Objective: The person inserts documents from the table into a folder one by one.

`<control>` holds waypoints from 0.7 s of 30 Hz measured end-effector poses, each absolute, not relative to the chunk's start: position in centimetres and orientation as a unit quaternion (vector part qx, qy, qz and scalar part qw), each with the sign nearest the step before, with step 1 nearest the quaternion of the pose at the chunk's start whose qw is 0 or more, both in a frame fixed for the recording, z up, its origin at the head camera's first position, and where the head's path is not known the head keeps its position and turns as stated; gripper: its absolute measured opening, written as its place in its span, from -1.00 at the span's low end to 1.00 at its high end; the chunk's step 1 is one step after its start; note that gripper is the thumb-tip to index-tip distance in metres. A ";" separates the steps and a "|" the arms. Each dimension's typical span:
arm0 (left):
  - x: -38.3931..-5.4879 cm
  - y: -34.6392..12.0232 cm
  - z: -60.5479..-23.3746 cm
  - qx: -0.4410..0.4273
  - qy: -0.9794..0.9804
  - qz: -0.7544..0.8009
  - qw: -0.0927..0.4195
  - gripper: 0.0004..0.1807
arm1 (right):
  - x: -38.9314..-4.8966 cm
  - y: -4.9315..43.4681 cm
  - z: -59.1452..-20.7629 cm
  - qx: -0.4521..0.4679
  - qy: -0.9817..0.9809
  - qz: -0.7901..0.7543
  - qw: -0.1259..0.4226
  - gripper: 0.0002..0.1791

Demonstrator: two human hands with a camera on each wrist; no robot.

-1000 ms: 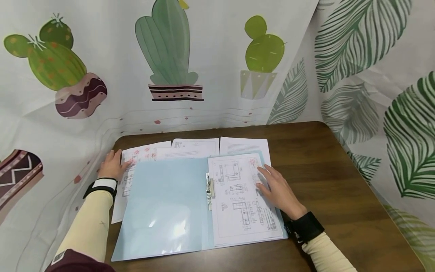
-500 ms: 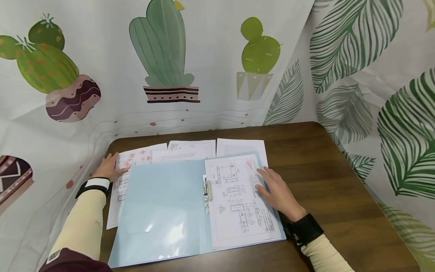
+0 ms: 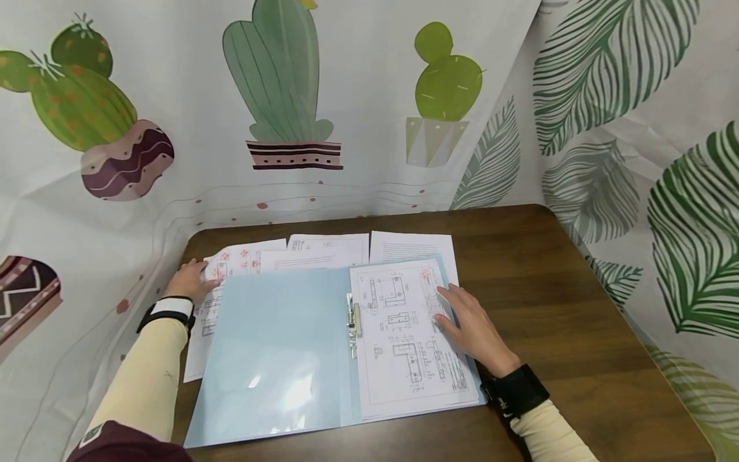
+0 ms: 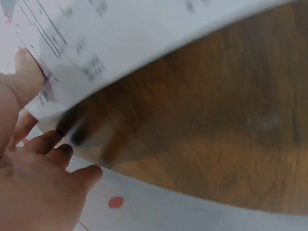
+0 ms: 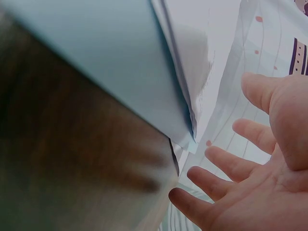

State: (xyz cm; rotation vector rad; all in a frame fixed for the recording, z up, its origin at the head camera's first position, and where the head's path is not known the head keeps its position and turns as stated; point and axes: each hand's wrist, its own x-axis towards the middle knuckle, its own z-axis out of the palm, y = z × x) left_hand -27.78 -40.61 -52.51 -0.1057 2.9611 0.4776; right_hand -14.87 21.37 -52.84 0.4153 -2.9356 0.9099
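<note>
At the far left, my left hand point(image 3: 189, 282) pinches the left edge of a printed drawing sheet point(image 3: 202, 353) with red stamps. The left wrist view shows the thumb on top of the paper point(image 4: 120, 38) and the fingers beneath its raised corner. Part of this sheet is hidden under an open light-blue folder point(image 3: 271, 340). In the folder's right half lies another technical drawing point(image 3: 387, 372), beside a metal clip point(image 3: 353, 324). My right hand point(image 3: 476, 327), fingers spread and fairly straight, is over that drawing's right edge and grips nothing.
More printed pages, including a middle page point(image 3: 329, 244) and a text page point(image 3: 412, 240), stick out behind the folder. All lie on a dark brown wooden table point(image 3: 554, 308) with rounded corners. A cactus-and-leaf printed curtain point(image 3: 369, 128) hangs right behind it.
My left hand has taken hold of the left sheet's edge, and its upper left corner now bends upward. The right hand stays in place; the head view shifts slightly.
</note>
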 end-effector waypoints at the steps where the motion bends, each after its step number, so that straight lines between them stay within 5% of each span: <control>1: -27.5 -40.4 -52.5 -0.036 0.984 0.163 0.057 -0.22 | -14.9 21.4 -52.9 0.133 -0.946 0.295 0.020 -0.30; 10: -25.5 -38.3 -52.3 -0.073 0.980 0.175 -0.064 -0.44 | -14.6 21.3 -52.9 0.131 -0.942 0.308 0.013 -0.30; 21: -25.6 -38.4 -52.3 -0.096 0.955 0.274 -0.059 -0.40 | -14.5 21.4 -52.8 0.137 -0.938 0.319 0.023 -0.31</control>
